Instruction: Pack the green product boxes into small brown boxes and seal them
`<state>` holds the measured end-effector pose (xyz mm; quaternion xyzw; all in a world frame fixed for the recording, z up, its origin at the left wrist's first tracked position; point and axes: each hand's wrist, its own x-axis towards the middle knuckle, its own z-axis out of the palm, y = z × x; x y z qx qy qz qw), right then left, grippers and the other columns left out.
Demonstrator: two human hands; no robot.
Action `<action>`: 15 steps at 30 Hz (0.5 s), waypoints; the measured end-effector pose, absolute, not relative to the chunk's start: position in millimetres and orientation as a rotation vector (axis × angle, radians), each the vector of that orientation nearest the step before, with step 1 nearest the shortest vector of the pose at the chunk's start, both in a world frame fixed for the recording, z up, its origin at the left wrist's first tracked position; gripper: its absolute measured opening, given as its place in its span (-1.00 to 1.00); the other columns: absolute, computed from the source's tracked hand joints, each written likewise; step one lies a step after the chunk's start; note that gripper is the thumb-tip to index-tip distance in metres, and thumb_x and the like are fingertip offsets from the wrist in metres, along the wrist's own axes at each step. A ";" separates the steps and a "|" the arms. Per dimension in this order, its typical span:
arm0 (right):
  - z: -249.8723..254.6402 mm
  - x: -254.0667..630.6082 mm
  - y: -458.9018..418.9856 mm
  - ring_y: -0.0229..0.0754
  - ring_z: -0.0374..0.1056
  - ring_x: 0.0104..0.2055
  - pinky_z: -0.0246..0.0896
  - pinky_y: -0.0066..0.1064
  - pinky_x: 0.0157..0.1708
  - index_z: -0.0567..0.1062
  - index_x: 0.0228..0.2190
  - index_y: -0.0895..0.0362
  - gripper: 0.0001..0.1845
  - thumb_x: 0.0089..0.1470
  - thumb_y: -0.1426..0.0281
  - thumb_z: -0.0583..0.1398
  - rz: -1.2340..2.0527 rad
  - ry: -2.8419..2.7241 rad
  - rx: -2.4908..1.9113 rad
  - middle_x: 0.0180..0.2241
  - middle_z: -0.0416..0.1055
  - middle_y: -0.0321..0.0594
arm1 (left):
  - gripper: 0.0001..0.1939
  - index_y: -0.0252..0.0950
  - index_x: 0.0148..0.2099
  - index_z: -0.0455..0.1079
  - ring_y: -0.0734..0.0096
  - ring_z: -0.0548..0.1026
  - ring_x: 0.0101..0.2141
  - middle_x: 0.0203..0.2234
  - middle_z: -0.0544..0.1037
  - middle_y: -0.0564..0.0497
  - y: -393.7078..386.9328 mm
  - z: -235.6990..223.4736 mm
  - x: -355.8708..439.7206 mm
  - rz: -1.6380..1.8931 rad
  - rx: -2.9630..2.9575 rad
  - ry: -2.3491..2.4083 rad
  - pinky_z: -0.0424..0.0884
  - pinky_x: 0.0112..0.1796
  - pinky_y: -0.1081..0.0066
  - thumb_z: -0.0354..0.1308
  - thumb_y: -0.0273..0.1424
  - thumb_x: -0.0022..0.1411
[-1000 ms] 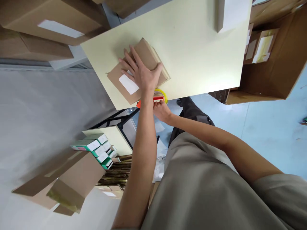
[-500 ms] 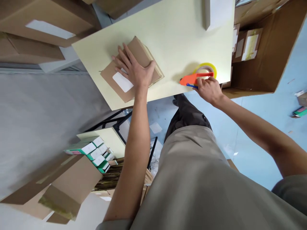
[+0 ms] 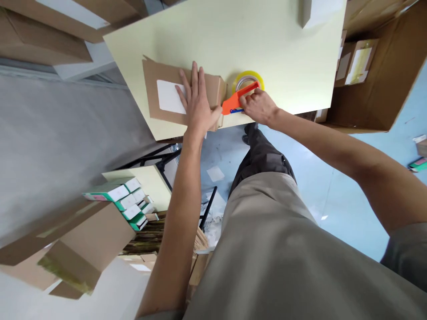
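Observation:
A small brown cardboard box (image 3: pixel 151 89) with a blank-looking white label (image 3: pixel 168 95) lies on the pale yellow table (image 3: pixel 280 49). My left hand (image 3: pixel 197 104) rests flat on top of it, fingers spread and thumb toward its right end. My right hand (image 3: pixel 258 106) grips an orange tape dispenser (image 3: pixel 230 105) that carries a roll of clear yellowish tape (image 3: pixel 262 79). The dispenser's front tip is close to the box's right end, beside my left thumb. Whether tape touches the box I cannot tell.
A white box (image 3: pixel 322 12) stands at the table's far right. Beyond the right edge is a large open carton (image 3: pixel 390 84) with smaller boxes inside. Brown cartons (image 3: pixel 36 49) stand at upper left. Green-and-white boxes (image 3: pixel 130 200) and an open carton (image 3: pixel 96 235) are at lower left.
The box has turned so its label end points left and its right end faces the dispenser. My right hand has brought the tape dispenser leftward, up to the box.

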<state>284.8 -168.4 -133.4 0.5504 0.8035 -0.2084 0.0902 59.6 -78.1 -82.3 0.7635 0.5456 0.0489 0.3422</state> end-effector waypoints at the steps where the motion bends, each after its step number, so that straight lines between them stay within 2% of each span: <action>1: -131.4 274.0 -169.8 0.12 0.62 0.05 0.26 -0.07 0.15 0.41 0.21 0.56 -0.21 0.64 0.29 -0.39 -0.639 2.397 1.605 -0.04 0.63 0.22 | -0.02 -0.06 0.64 0.09 0.34 -0.55 0.63 0.65 0.02 0.18 -83.8 -79.2 55.5 0.101 1.990 1.416 -0.58 0.59 -0.14 0.39 -0.18 0.28; 3: -128.9 251.5 -174.3 0.14 0.62 0.07 0.27 -0.05 0.18 0.42 0.21 0.54 -0.24 0.64 0.29 -0.37 -0.698 2.402 1.568 -0.03 0.63 0.21 | -0.08 -0.04 0.62 0.14 0.30 -0.50 0.64 0.65 0.03 0.19 -94.5 -73.8 48.2 0.076 1.998 1.415 -0.54 0.61 -0.12 0.36 -0.27 0.30; 6: -130.9 221.1 -183.3 0.15 0.62 0.08 0.33 -0.02 0.20 0.45 0.22 0.37 -0.38 0.61 0.25 -0.22 -0.786 2.395 1.590 -0.01 0.64 0.17 | -0.13 -0.10 0.58 0.19 0.24 -0.43 0.65 0.66 -0.01 0.19 -105.8 -71.4 39.2 0.080 2.020 1.389 -0.59 0.59 -0.14 0.30 -0.41 0.28; 8: -134.7 210.9 -189.5 0.13 0.63 0.08 0.35 -0.04 0.20 0.46 0.21 0.31 -0.41 0.60 0.27 -0.21 -0.788 2.389 1.625 -0.01 0.65 0.14 | -0.17 -0.11 0.54 0.25 0.23 -0.40 0.66 0.67 -0.03 0.20 -109.9 -72.9 35.0 0.098 2.037 1.365 -0.62 0.59 -0.14 0.28 -0.47 0.26; 13: -131.2 253.8 -206.1 0.04 0.60 0.15 0.26 -0.11 0.29 0.39 0.29 0.41 -0.36 0.64 0.32 -0.27 -0.683 2.437 1.431 0.05 0.65 0.13 | -0.30 -0.04 0.43 0.39 0.19 -0.41 0.65 0.67 -0.02 0.21 -113.1 -76.5 31.7 0.137 2.075 1.361 -0.58 0.58 -0.08 0.24 -0.48 0.26; 15: -122.5 292.4 -212.3 0.02 0.58 0.19 0.19 -0.14 0.31 0.36 0.30 0.49 -0.33 0.67 0.27 -0.27 -0.676 2.363 1.396 0.06 0.64 0.20 | -0.31 -0.04 0.43 0.39 0.17 -0.42 0.65 0.67 -0.04 0.20 -113.4 -76.6 32.0 0.119 2.095 1.357 -0.59 0.57 -0.09 0.24 -0.46 0.27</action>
